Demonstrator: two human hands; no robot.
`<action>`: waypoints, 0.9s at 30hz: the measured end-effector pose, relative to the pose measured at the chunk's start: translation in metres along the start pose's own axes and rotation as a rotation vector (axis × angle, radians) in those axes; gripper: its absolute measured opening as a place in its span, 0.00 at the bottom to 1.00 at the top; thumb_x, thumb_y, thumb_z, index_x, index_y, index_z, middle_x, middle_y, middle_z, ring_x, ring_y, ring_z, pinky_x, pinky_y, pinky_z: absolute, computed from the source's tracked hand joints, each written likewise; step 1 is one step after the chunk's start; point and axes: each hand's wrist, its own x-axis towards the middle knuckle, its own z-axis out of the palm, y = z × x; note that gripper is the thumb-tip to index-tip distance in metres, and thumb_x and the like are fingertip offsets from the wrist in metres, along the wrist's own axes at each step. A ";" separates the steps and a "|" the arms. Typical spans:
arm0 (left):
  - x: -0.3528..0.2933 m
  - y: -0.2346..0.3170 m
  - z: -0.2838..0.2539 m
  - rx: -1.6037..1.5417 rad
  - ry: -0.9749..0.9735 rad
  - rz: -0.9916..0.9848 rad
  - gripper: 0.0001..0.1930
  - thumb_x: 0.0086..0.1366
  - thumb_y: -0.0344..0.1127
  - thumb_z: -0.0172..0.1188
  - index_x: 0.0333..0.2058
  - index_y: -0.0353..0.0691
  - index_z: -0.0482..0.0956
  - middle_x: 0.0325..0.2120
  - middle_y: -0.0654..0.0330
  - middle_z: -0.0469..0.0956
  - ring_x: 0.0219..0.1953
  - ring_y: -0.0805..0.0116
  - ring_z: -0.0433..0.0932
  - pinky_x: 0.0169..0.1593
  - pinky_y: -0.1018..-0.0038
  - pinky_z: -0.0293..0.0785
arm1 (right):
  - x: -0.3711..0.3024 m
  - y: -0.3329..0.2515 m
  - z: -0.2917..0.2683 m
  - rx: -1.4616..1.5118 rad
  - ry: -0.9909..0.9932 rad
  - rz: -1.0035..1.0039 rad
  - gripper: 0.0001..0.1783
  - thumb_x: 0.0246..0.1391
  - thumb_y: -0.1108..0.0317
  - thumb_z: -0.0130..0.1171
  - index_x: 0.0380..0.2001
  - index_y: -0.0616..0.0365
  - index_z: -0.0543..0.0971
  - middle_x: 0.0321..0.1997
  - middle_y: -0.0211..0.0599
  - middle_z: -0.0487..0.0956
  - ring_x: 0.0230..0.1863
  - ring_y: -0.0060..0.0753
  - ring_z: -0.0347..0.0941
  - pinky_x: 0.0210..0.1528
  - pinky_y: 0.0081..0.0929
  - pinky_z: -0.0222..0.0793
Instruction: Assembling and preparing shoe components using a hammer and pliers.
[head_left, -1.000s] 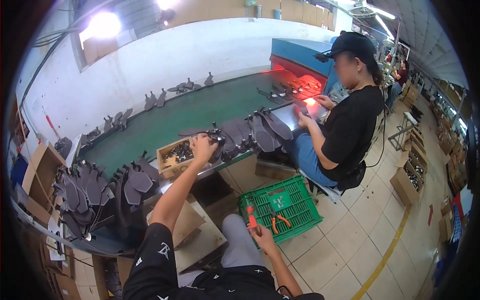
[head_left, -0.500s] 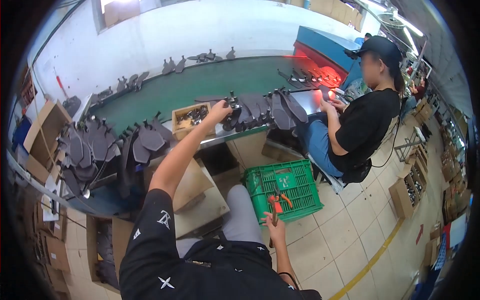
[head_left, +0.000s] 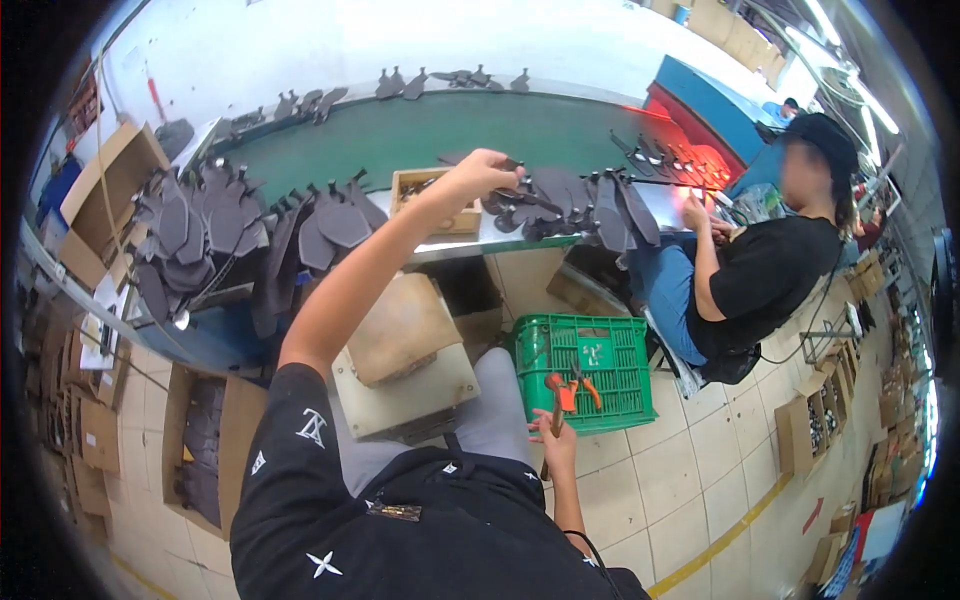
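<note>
My left hand reaches over the bench edge, fingers closed on a dark grey sandal sole, part of which my hand hides. Beside it lies a row of similar soles with small dark posts at their tips. Low by my right thigh, my right hand grips a hammer by its brown handle; its reddish head points up. Just beyond it, orange-handled pliers rest on an upturned-looking green plastic crate. A wooden box of small metal parts is partly behind my left forearm.
Before my lap stands a pale block on a stand. More soles are heaped left along the green conveyor belt. A co-worker sits at the right, near a red-lit blue machine. A cardboard box stands lower left.
My left hand has turned and shifted slightly along the soles, lifting a dark piece at its fingertips. My right hand still holds the hammer. The whole view has swung somewhat left.
</note>
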 end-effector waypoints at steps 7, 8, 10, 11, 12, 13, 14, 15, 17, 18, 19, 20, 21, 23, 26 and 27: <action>-0.115 0.024 -0.047 0.127 0.141 0.173 0.13 0.62 0.28 0.57 0.45 0.33 0.80 0.37 0.68 0.78 0.36 0.81 0.70 0.41 0.82 0.67 | 0.002 -0.014 0.018 -0.035 -0.037 0.061 0.20 0.66 0.59 0.55 0.49 0.67 0.77 0.38 0.37 0.79 0.39 0.29 0.79 0.32 0.26 0.79; -0.137 0.020 -0.058 0.199 0.172 0.266 0.12 0.61 0.27 0.57 0.43 0.33 0.79 0.39 0.67 0.78 0.36 0.81 0.70 0.41 0.82 0.68 | 0.002 -0.015 0.021 -0.033 -0.045 0.051 0.20 0.66 0.59 0.55 0.49 0.67 0.77 0.39 0.37 0.78 0.38 0.29 0.79 0.31 0.25 0.80; -0.178 0.021 -0.060 0.245 0.277 0.266 0.07 0.58 0.26 0.55 0.36 0.33 0.74 0.42 0.60 0.79 0.41 0.75 0.73 0.49 0.78 0.69 | 0.004 -0.009 0.019 -0.030 -0.032 0.041 0.19 0.66 0.60 0.55 0.48 0.66 0.78 0.39 0.37 0.79 0.38 0.28 0.79 0.30 0.24 0.80; -0.200 0.024 -0.058 0.236 0.326 0.226 0.05 0.56 0.25 0.55 0.33 0.33 0.73 0.43 0.57 0.79 0.44 0.71 0.74 0.53 0.74 0.68 | 0.005 -0.009 0.021 -0.029 -0.032 0.049 0.19 0.66 0.60 0.55 0.48 0.66 0.78 0.39 0.37 0.79 0.38 0.28 0.79 0.30 0.24 0.80; -0.215 0.021 -0.056 0.287 0.364 0.233 0.04 0.54 0.24 0.55 0.30 0.34 0.72 0.43 0.55 0.79 0.46 0.68 0.75 0.54 0.72 0.68 | 0.005 -0.013 0.021 -0.053 -0.011 0.072 0.18 0.66 0.61 0.55 0.48 0.66 0.78 0.38 0.37 0.79 0.38 0.28 0.79 0.30 0.24 0.79; -0.233 0.014 -0.060 0.330 0.376 0.190 0.06 0.53 0.21 0.55 0.31 0.33 0.75 0.46 0.57 0.78 0.43 0.77 0.74 0.47 0.78 0.71 | 0.003 -0.015 0.022 -0.076 0.004 0.097 0.17 0.66 0.62 0.55 0.48 0.66 0.78 0.38 0.37 0.79 0.37 0.28 0.79 0.30 0.24 0.79; -0.243 0.003 -0.056 0.334 0.428 0.203 0.06 0.49 0.21 0.55 0.28 0.33 0.74 0.47 0.56 0.78 0.48 0.73 0.75 0.48 0.79 0.70 | 0.003 -0.014 0.019 -0.081 0.027 0.105 0.17 0.66 0.62 0.55 0.48 0.66 0.78 0.38 0.37 0.79 0.37 0.28 0.79 0.30 0.24 0.79; -0.255 0.001 -0.050 0.402 0.512 0.262 0.06 0.46 0.20 0.58 0.26 0.34 0.75 0.47 0.56 0.78 0.54 0.61 0.74 0.52 0.73 0.71 | 0.004 -0.016 0.020 -0.095 0.027 0.102 0.17 0.66 0.63 0.55 0.48 0.66 0.78 0.38 0.37 0.79 0.37 0.27 0.79 0.31 0.24 0.79; -0.276 -0.012 -0.042 0.681 0.617 0.265 0.09 0.42 0.19 0.61 0.25 0.36 0.76 0.47 0.57 0.77 0.58 0.53 0.71 0.56 0.65 0.70 | 0.007 -0.015 0.020 -0.120 0.025 0.108 0.16 0.66 0.64 0.55 0.47 0.66 0.78 0.38 0.37 0.79 0.37 0.27 0.79 0.31 0.24 0.78; -0.283 -0.015 -0.037 0.723 0.631 0.227 0.10 0.40 0.19 0.62 0.25 0.37 0.76 0.47 0.57 0.77 0.58 0.51 0.71 0.57 0.62 0.69 | 0.009 -0.013 0.019 -0.106 0.017 0.111 0.15 0.65 0.64 0.55 0.47 0.65 0.78 0.37 0.35 0.80 0.37 0.25 0.79 0.31 0.22 0.77; -0.291 -0.018 -0.034 0.766 0.644 0.181 0.12 0.38 0.19 0.63 0.25 0.38 0.77 0.47 0.58 0.77 0.58 0.50 0.70 0.58 0.60 0.68 | 0.011 -0.013 0.020 -0.092 0.006 0.120 0.14 0.65 0.65 0.56 0.47 0.63 0.78 0.37 0.34 0.80 0.36 0.23 0.79 0.31 0.21 0.76; -0.295 -0.023 -0.032 0.800 0.645 0.179 0.13 0.36 0.18 0.64 0.24 0.38 0.77 0.47 0.58 0.78 0.58 0.51 0.70 0.56 0.61 0.69 | 0.014 -0.013 0.020 -0.094 0.011 0.108 0.14 0.65 0.64 0.56 0.47 0.63 0.79 0.36 0.34 0.80 0.36 0.23 0.79 0.31 0.21 0.76; -0.297 -0.027 -0.029 0.773 0.655 0.159 0.12 0.36 0.19 0.63 0.24 0.38 0.77 0.47 0.59 0.78 0.58 0.50 0.70 0.55 0.62 0.70 | 0.018 -0.015 0.020 -0.100 0.004 0.113 0.14 0.65 0.64 0.56 0.47 0.63 0.79 0.36 0.34 0.80 0.36 0.23 0.79 0.31 0.21 0.76; -0.298 -0.032 -0.027 0.719 0.633 0.150 0.12 0.35 0.19 0.62 0.24 0.38 0.77 0.46 0.58 0.78 0.57 0.51 0.71 0.53 0.63 0.71 | 0.025 -0.020 0.022 -0.118 0.009 0.115 0.16 0.66 0.64 0.55 0.47 0.66 0.78 0.38 0.37 0.79 0.36 0.26 0.79 0.32 0.23 0.78; -0.299 -0.042 -0.028 0.600 0.605 0.169 0.10 0.37 0.24 0.62 0.23 0.38 0.76 0.45 0.52 0.78 0.57 0.47 0.71 0.58 0.56 0.67 | 0.039 -0.020 0.023 -0.126 0.020 0.115 0.16 0.66 0.64 0.55 0.47 0.66 0.78 0.38 0.36 0.79 0.36 0.26 0.79 0.32 0.23 0.77; -0.301 -0.043 -0.027 0.569 0.600 0.186 0.10 0.36 0.25 0.62 0.23 0.38 0.77 0.45 0.52 0.78 0.57 0.47 0.71 0.58 0.56 0.67 | 0.041 -0.022 0.025 -0.125 0.013 0.122 0.16 0.66 0.64 0.55 0.47 0.66 0.78 0.38 0.36 0.79 0.36 0.26 0.79 0.32 0.23 0.77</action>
